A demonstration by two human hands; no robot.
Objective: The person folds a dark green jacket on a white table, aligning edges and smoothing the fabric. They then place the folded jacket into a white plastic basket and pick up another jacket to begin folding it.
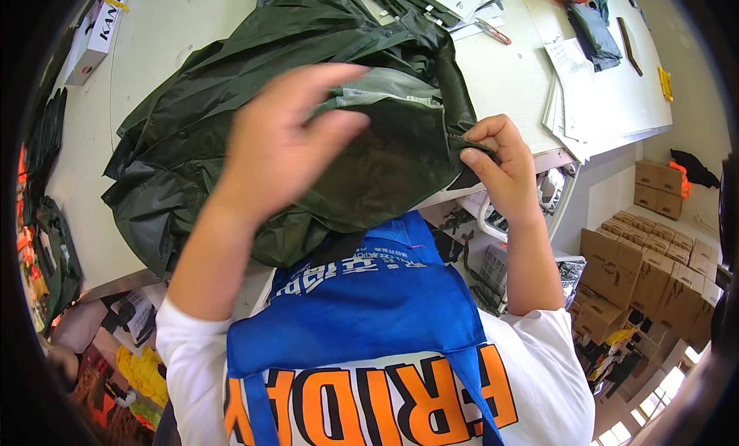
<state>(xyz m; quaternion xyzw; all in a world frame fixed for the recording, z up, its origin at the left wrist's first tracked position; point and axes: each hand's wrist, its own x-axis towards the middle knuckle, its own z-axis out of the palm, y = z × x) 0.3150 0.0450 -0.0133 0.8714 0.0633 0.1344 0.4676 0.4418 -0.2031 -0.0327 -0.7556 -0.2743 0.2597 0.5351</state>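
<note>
A dark green rain jacket (192,100) of shiny, crinkled fabric lies spread over the table's front edge, with pale mesh lining (377,88) showing at an opening. My left hand (281,138) hovers above the jacket, smeared by motion; its thumb and fingers stand apart with nothing seen between them. At the right end of the opening my right hand (500,161) pinches a corner of the green fabric between thumb and fingers. Whether a zip end is under those fingertips I cannot tell.
The white table (523,69) bears papers (570,92), small scissors with red handles (493,32), a dark folded packet (594,36) and a white box (96,34). Cardboard boxes (654,269) are stacked at the right. Dark garments (58,253) hang at the left edge.
</note>
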